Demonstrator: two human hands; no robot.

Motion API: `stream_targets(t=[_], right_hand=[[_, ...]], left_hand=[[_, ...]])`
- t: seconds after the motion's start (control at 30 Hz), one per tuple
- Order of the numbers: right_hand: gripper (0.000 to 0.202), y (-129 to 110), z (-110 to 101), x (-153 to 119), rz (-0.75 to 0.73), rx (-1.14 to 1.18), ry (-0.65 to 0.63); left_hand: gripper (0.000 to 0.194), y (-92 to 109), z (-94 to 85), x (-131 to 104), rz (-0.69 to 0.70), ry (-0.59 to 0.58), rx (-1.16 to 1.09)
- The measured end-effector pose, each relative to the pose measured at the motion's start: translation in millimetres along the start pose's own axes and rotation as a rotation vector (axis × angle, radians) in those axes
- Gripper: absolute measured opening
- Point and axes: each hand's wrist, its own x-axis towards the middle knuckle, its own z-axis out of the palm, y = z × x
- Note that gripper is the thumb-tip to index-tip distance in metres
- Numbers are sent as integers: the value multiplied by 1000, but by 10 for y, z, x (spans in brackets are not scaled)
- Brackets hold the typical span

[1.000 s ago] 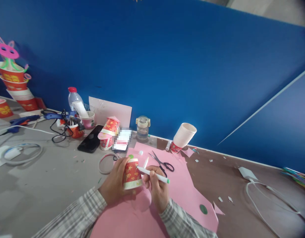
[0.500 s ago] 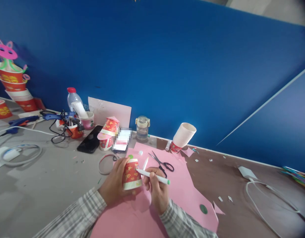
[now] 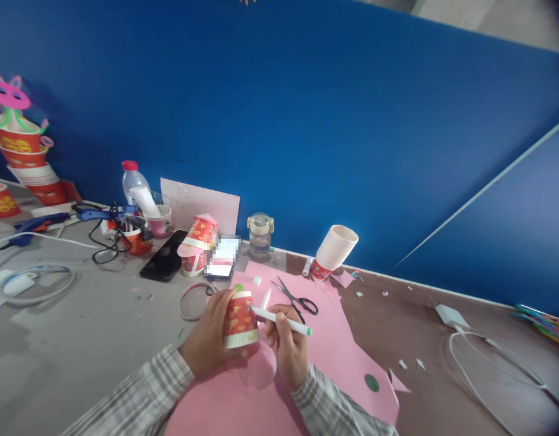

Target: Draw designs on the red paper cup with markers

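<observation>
My left hand [image 3: 209,336] grips a red paper cup [image 3: 241,321] with gold patterns; the cup is turned with its cream rim downward and slightly tilted. Between the fingers of my right hand [image 3: 289,346] is a white marker pen [image 3: 286,321] with a green end. Its tip meets, or nearly meets, the right side of the cup. Both hands are over a pink paper sheet [image 3: 324,363]. Black-handled scissors [image 3: 298,298] lie spread on the sheet just beyond my right hand. A small green piece [image 3: 238,288] shows behind the cup's top.
Behind my hands stand a decorated cup figure [image 3: 198,242], a lit phone [image 3: 223,257], a dark phone [image 3: 165,257], a lidded glass jar [image 3: 260,235] and stacked white cups [image 3: 337,247]. Glue guns [image 3: 43,223] and cables lie left. Paper scraps and a white cable [image 3: 476,381] are to the right.
The view has shifted very slightly. Both hands keep their hold, with the marker's tip still at the cup's right side and the cup turned a little.
</observation>
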Motion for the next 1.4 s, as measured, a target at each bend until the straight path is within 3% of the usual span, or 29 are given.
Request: stream_targets(t=[0.63, 1.4], right_hand=[[28, -24, 15, -65, -10, -4, 49], [24, -112, 44, -96, -90, -170, -128]], left_hand=[[103, -1, 3, 5, 23, 13, -45], [104, -19, 24, 10, 73, 55, -21]])
